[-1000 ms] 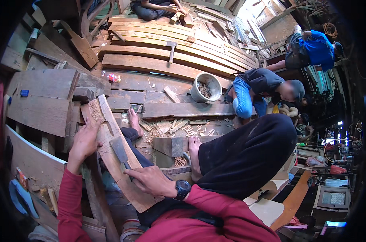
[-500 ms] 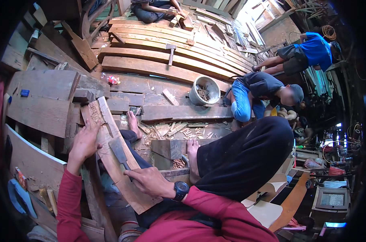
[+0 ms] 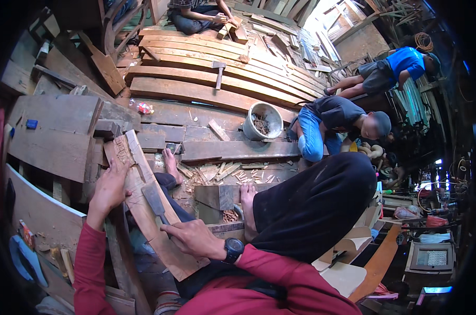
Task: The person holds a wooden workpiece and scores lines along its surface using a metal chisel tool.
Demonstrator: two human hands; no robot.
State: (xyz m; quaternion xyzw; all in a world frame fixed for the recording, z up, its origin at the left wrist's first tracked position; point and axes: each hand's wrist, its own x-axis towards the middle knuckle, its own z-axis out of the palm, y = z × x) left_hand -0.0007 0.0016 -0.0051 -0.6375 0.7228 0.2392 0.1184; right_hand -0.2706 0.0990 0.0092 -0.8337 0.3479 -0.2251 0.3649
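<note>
A long light-brown plank (image 3: 175,256) lies slanted across my lap, its far end notched and roughly cut. My left hand (image 3: 110,188) rests on the plank's left edge, fingers curled over its top near the notched end. In my right hand (image 3: 195,239) is the dark handle of a broad flat-bladed tool (image 3: 153,195), whose kind I cannot make out for sure. Its grey blade lies over the plank, pointing to the far left. The fingers of this hand are closed round the handle, and its wrist wears a dark watch (image 3: 233,249).
A grey bucket (image 3: 251,129) of brown pieces stands ahead, with a mallet (image 3: 219,74) on long beams (image 3: 190,92) beyond. A person in a dark shirt (image 3: 336,111) crouches to the right; another in blue (image 3: 405,65) is behind. Wood scraps (image 3: 225,170) lie near my feet.
The whole view has shifted slightly. My left hand's fingers have moved a little on the plank; the right hand keeps its hold with the blade in nearly the same place.
</note>
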